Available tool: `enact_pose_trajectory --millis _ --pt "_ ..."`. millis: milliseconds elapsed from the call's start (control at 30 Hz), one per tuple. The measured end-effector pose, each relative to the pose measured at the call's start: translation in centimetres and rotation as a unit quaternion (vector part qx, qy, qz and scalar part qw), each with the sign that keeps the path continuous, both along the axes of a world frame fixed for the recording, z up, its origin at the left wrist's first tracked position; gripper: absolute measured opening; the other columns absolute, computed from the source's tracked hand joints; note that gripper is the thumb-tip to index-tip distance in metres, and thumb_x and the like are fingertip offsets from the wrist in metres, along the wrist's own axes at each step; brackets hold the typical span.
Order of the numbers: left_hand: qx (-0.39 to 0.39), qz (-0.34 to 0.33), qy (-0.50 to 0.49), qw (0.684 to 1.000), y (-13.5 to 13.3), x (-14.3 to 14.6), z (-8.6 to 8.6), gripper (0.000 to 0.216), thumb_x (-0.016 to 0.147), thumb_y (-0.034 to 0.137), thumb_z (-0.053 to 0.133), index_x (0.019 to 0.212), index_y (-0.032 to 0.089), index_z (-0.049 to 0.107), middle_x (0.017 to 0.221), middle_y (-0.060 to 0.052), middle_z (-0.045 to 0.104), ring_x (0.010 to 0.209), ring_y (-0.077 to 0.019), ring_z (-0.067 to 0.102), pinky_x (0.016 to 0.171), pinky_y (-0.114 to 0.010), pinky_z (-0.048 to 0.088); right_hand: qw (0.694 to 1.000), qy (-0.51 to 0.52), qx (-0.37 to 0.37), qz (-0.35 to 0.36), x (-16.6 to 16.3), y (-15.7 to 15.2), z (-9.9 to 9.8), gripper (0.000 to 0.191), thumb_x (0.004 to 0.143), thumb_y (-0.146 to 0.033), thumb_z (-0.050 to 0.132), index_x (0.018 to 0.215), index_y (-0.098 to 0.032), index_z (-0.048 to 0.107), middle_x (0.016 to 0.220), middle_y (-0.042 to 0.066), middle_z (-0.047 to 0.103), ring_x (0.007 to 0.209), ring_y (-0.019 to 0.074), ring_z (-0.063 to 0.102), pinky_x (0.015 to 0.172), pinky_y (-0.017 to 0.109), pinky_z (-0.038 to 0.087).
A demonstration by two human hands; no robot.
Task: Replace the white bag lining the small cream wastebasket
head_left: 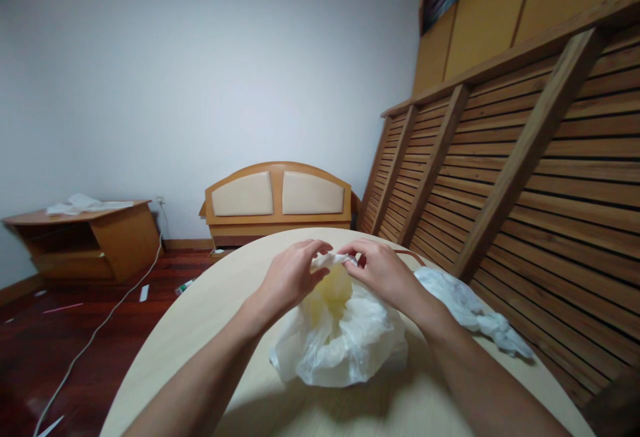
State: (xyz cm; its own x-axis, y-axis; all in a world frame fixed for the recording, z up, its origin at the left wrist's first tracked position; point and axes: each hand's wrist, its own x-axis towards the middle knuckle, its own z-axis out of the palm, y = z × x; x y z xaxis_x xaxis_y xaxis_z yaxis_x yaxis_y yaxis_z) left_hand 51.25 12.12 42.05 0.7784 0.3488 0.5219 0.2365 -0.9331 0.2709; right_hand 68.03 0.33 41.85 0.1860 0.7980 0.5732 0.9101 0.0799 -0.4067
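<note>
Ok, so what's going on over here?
A person has both bare hands at the far rim of a crumpled white plastic bag on a round table. The right hand pinches the rim; the left hand's fingers curl around it, though how firmly is unclear. The bag's mouth is open, showing yellow inside. Another crumpled white bundle lies on the table, beyond the right forearm.

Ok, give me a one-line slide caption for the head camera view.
Both hands at the rim of a crumpled white bag on a round, pale table.
</note>
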Motion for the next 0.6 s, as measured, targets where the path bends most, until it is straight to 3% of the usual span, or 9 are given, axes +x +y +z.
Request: enact_pose_trajectory --millis 200,400,600 --pt "0.009 0.065 0.034 0.997 -0.4 0.1 0.3 0.009 0.087 0.023 0.062 0.091 0.023 0.070 0.091 -0.004 0.075 0.083 -0.0204 0.069 0.071 -0.027 0.048 1.000 -0.002 -0.011 0.005 -0.6 -0.5 0.5 0.018 0.083 -0.020 0.064 0.098 -0.022 0.075 0.096 0.005 0.076 0.087 0.0199 0.068 0.082 0.031 0.051" --pt "0.020 0.127 0.070 0.989 -1.0 -0.2 1.0 0.015 0.090 0.033 0.062 0.089 0.021 0.072 0.091 -0.008 0.075 0.084 -0.0241 0.070 0.068 -0.029 0.047 0.999 0.003 -0.053 0.000 -0.1 -0.8 0.2 0.021 0.083 -0.028 0.068 0.103 -0.022 0.075 0.103 0.006 0.075 0.093 0.0234 0.068 0.081 0.033 0.051" --pt "0.021 0.089 0.064 0.994 -1.2 0.4 0.3 0.021 0.092 0.033 0.060 0.089 0.021 0.076 0.088 -0.009 0.076 0.083 -0.0233 0.070 0.072 -0.028 0.047 0.998 -0.010 -0.053 0.015 0.3 -1.1 0.4 0.024 0.091 -0.031 0.059 0.105 -0.023 0.076 0.106 0.007 0.075 0.094 0.0234 0.068 0.076 0.031 0.051"
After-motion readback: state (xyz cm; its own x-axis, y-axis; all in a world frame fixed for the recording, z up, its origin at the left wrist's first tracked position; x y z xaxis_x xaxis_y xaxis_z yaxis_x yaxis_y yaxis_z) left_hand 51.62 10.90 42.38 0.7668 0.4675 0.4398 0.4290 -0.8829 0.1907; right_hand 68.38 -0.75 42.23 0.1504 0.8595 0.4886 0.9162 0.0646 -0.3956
